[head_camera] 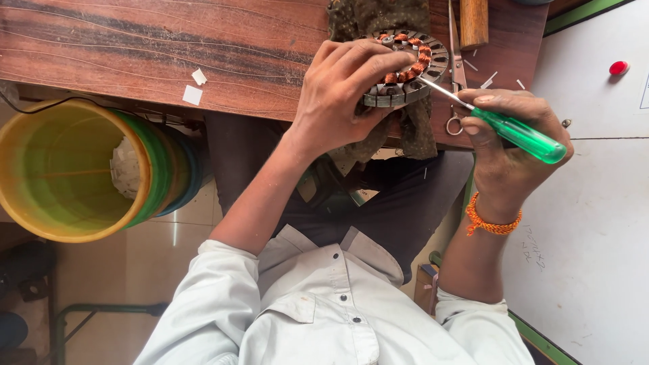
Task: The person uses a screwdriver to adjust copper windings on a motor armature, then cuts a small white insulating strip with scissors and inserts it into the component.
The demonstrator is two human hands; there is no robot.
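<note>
Left hand (338, 91) clamps the round grey metal stator ring (405, 67) on the brown wooden table (169, 47), at twelve o'clock. Right hand (507, 145) grips the green-handled screwdriver (517, 133), tip at copper coils (409, 64) filling roughly half; remaining slots look bare.

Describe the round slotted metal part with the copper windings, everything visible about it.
The stator core is a grey metal ring of stacked laminations, with slots around its rim. Copper-coloured coils fill part of the ring; other slots look empty. It rests tilted on a dark cloth at the wooden table's edge. The left hand holds it from above, fingers draped over it. The metal tip of a green-handled screwdriver, held in the right hand, reaches its windings.
</note>
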